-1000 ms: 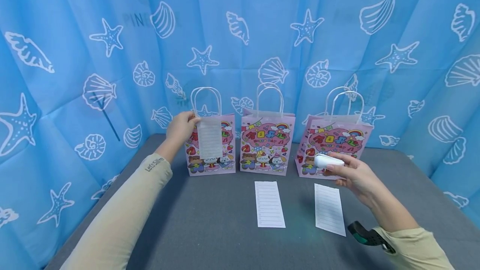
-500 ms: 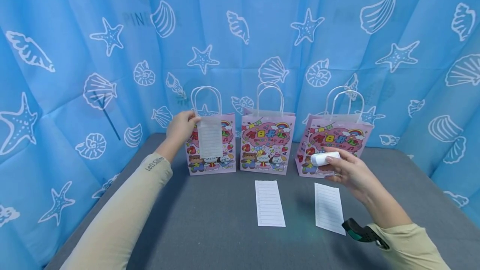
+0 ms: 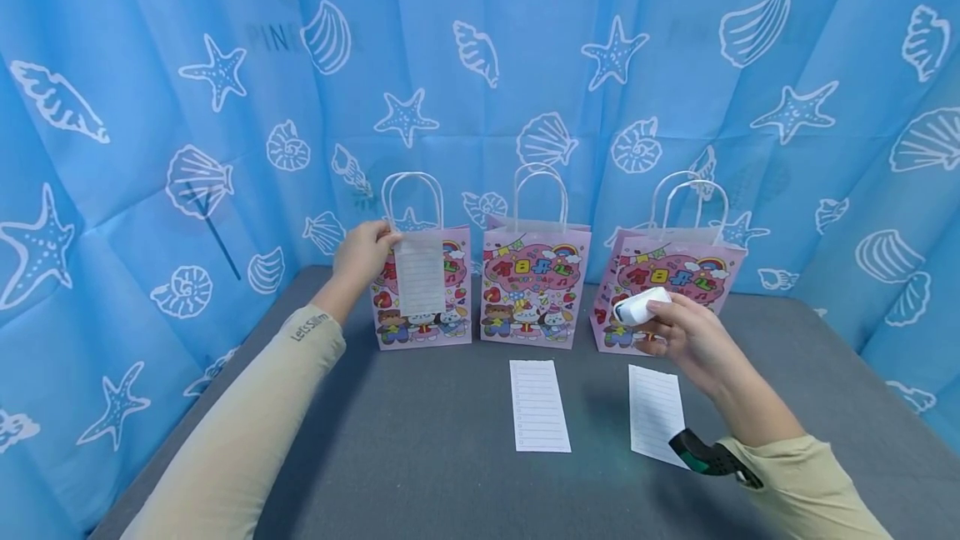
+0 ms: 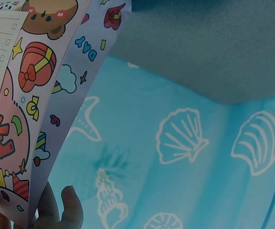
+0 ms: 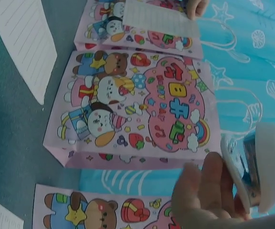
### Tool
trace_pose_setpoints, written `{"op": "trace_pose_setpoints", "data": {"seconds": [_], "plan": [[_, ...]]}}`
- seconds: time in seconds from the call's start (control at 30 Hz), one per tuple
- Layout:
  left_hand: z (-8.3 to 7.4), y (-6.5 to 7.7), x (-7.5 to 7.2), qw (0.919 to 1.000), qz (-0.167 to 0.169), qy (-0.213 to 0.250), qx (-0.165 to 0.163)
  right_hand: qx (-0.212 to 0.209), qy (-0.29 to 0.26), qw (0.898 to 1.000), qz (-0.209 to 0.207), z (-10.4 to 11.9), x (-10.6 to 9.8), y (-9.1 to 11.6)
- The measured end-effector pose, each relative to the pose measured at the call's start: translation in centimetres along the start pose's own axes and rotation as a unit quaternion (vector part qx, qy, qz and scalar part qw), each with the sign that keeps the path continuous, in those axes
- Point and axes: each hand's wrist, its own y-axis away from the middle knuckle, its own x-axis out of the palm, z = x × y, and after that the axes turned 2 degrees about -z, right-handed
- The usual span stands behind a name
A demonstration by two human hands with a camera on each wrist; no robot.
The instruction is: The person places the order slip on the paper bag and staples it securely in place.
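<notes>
"今日开心 HAPPY DAY" on bags [image 3: 527, 286], "Let'sSlim" on sleeve [image 3: 247, 415], "PIN" on curtain [image 3: 480, 115]

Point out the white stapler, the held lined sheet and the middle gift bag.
White stapler [image 5: 270, 167]: right wrist view, on its white outer shell.
Held lined sheet [image 3: 421, 277]: head view, middle of its visible face.
Middle gift bag [image 3: 529, 293]: head view, on its printed front panel.

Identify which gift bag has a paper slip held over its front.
The leftmost bag in the head view: the left hand holds a slip over it. No slip covers the middle bag or right bag.
</notes>
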Motion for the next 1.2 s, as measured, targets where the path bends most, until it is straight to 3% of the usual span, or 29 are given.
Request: {"op": "trace_pose_setpoints", "data": {"seconds": [0.27, 0.43, 0.6, 0.83, 1.03, 1.2], "plan": [[0.0, 0.0, -0.1, 1.0000, 0.001, -0.002, 0.007, 0.011, 0.016, 1.000, 0.023, -0.2, 1.6, -0.4], [-0.1, 0.0, -0.1, 1.0000, -0.002, 0.002, 0.002, 0.031, 0.040, 0.999, 0.004, 0.0, 2.8, -0.7], [0.0, -0.1, -0.2, 1.0000, -0.003, -0.006, 0.004, 0.047, 0.021, 0.999, -0.016, 0.4, 3.5, -1.0], [0.0, 0.0, -0.1, 1.0000, 0.000, -0.003, -0.004, 0.030, 0.013, 0.999, 0.037, 0.7, 3.9, -1.5], [0.0, -0.1, 0.0, 1.0000, -0.003, -0.003, -0.006, 0.021, 0.029, 0.999, 0.040, 0.8, 4.9, -1.8], [0.0, -0.1, 0.1, 1.0000, -0.005, -0.002, -0.007, 0.009, 0.004, 0.999, 0.049, 0.8, 5.5, -2.0]]}}
